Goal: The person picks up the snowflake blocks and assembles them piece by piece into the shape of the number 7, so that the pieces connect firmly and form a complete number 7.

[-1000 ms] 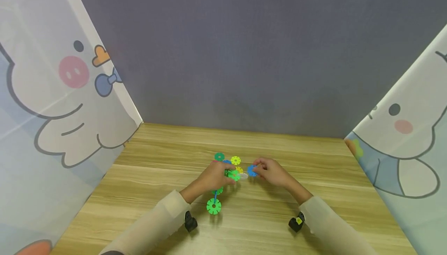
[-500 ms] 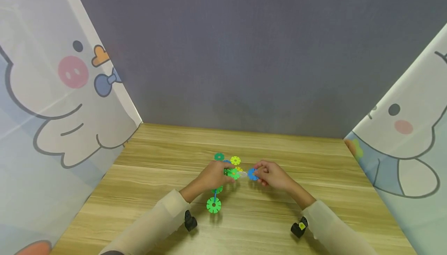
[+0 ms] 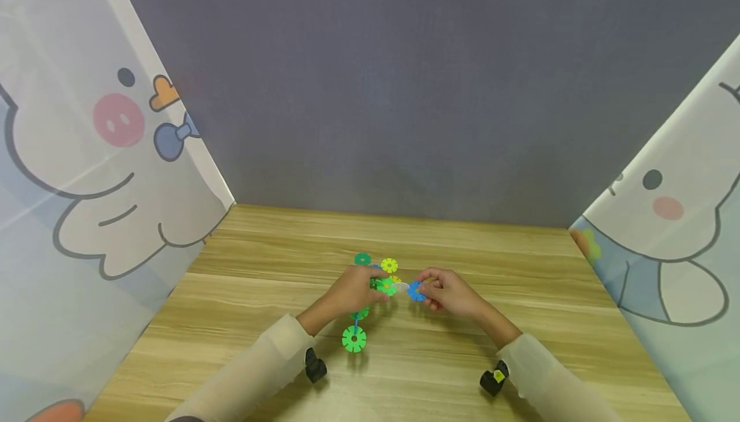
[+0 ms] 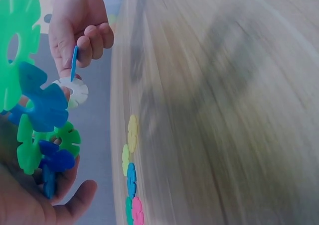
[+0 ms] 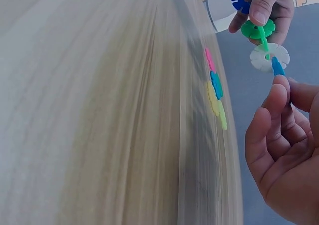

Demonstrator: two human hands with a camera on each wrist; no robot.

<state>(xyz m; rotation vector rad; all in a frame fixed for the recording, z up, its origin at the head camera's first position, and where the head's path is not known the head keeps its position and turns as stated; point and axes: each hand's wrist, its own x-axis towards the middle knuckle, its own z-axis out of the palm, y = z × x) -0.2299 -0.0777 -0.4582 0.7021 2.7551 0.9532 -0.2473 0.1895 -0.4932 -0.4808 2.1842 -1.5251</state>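
Blue disc (image 3: 414, 291) against white disc (image 5: 259, 59)

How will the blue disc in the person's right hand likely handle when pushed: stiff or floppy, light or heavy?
The blue disc is probably stiff: edge-on in the left wrist view, it looks straight while pinched by the right hand. Being thin and notched, it is likely light too.

No text, label, brand, number or sign can be read in any of the views.
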